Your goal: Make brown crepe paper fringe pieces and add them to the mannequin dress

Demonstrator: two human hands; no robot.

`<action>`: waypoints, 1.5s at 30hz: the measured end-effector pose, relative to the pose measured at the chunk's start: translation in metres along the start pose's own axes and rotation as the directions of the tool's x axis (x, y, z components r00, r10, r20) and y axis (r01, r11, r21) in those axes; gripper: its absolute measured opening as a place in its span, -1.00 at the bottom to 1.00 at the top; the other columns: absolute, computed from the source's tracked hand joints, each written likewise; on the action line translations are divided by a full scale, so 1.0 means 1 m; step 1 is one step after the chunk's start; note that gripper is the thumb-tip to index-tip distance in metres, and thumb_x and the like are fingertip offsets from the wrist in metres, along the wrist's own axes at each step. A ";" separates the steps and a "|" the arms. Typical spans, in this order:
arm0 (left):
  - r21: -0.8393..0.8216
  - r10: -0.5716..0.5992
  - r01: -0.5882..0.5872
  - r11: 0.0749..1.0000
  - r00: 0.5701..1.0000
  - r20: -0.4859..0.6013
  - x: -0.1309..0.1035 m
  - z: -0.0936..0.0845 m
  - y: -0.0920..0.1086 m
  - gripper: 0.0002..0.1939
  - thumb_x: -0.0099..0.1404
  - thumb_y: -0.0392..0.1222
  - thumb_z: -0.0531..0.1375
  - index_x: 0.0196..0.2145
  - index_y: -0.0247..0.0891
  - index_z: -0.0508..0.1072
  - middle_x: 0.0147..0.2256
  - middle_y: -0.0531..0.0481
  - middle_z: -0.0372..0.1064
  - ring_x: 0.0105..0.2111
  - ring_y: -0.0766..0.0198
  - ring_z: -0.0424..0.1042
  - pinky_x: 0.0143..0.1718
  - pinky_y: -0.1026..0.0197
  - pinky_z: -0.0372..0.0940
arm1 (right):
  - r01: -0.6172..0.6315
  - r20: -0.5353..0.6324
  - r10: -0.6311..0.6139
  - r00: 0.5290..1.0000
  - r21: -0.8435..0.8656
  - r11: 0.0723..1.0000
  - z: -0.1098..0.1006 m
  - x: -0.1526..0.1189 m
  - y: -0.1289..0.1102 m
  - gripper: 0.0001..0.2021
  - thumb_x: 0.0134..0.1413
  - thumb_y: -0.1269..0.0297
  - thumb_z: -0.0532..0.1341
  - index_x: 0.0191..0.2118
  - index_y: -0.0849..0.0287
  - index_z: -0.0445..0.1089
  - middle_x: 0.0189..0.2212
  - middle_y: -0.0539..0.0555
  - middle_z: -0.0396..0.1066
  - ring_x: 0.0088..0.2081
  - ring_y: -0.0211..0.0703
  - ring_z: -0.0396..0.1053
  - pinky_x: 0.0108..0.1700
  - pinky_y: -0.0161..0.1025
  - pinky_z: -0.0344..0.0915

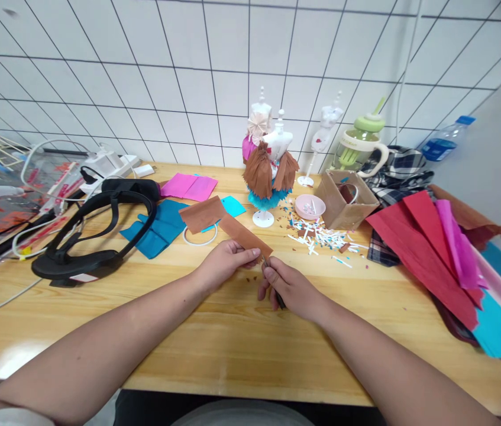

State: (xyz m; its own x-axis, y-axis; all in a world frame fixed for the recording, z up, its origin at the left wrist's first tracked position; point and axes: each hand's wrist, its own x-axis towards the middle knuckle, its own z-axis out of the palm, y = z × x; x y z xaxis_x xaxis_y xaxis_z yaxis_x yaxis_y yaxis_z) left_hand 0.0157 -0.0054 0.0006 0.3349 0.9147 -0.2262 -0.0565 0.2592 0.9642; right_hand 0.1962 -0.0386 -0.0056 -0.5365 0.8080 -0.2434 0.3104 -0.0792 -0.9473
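My left hand (235, 260) pinches a strip of brown crepe paper (243, 235) between thumb and fingers, near its right end. Closed around dark-handled scissors (280, 300), my right hand (292, 287) is just right of it. The blades meet the paper's near edge, and most of the scissors is hidden by my fingers. Small brown scraps (254, 278) lie under my hands. Beyond them another brown piece (201, 214) lies by a white ring (200, 235). Behind stands a small white mannequin (279, 142) dressed in brown and blue paper frills.
Paper clippings (321, 236) are scattered beside a pink bowl (310, 206) and a cardboard box (346, 201). A black headset strap (94, 236) and blue paper (161, 228) lie left. Red paper sheets (432, 254), a green-lidded cup (361, 145) and a bottle (445, 141) occupy the right.
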 end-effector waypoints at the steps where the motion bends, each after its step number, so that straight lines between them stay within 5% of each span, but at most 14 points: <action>1: 0.000 0.000 0.000 1.000 1.000 0.000 0.000 0.000 0.000 -0.69 0.06 -0.03 0.34 -0.37 -0.37 0.53 -0.48 0.02 0.39 -0.44 0.33 0.28 -0.35 0.25 0.17 | -0.003 0.000 0.003 1.000 -0.002 1.000 0.000 0.000 0.000 -0.71 0.29 -0.02 -0.11 -0.25 0.10 0.09 -0.45 -0.04 0.45 -0.67 -0.38 0.27 -0.59 -0.39 0.14; 15: -0.008 0.008 -0.008 1.000 0.999 -0.039 0.002 -0.003 0.000 -0.70 0.05 -0.03 0.34 -0.38 -0.35 0.51 -0.48 0.02 0.38 -0.46 0.33 0.29 -0.34 0.23 0.18 | 0.001 -0.054 -0.004 0.999 -0.044 0.999 -0.003 -0.002 0.005 -0.66 0.29 -0.03 -0.13 -0.32 0.10 0.15 -0.59 -0.12 0.28 -0.64 -0.36 0.17 -0.56 -0.38 0.13; 25: 0.126 0.029 -0.034 0.991 0.999 0.043 0.002 -0.006 -0.001 -0.73 0.10 -0.04 0.30 -0.39 -0.35 0.50 -0.47 0.02 0.38 -0.43 0.31 0.31 -0.34 0.25 0.18 | -0.007 -0.091 0.005 0.996 -0.021 1.000 -0.007 -0.003 -0.001 -0.65 0.26 -0.07 -0.09 -0.32 0.10 0.19 -0.61 -0.12 0.10 -0.58 -0.32 0.10 -0.56 -0.39 0.13; 31: 0.133 0.045 -0.053 0.990 0.997 0.057 0.003 -0.007 -0.002 -0.78 0.12 -0.08 0.29 -0.40 -0.32 0.49 -0.47 0.04 0.41 -0.43 0.30 0.33 -0.34 0.26 0.20 | -0.105 -0.066 0.108 0.992 0.042 0.994 -0.009 -0.004 -0.008 -0.64 0.20 -0.10 -0.03 -0.36 0.09 0.21 -0.61 -0.10 0.04 -0.58 -0.30 0.06 -0.63 -0.40 0.17; 45: 0.121 0.040 -0.052 0.991 0.994 0.105 0.002 -0.007 0.001 -0.84 0.13 -0.13 0.29 -0.43 -0.30 0.49 -0.47 0.06 0.43 -0.45 0.33 0.34 -0.34 0.28 0.22 | -0.126 -0.046 0.130 0.990 0.087 0.988 -0.011 -0.004 -0.005 -0.66 0.17 -0.06 0.03 -0.42 0.11 0.18 -0.62 -0.13 -0.03 -0.61 -0.35 0.01 -0.67 -0.43 0.11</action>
State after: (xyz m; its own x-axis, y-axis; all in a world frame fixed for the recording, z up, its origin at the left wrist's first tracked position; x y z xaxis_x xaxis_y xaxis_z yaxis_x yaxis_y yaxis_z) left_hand 0.0102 -0.0009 -0.0003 0.4296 0.8865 -0.1719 0.0400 0.1715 0.9844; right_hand 0.2054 -0.0348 0.0026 -0.4549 0.8169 -0.3545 0.3061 -0.2304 -0.9237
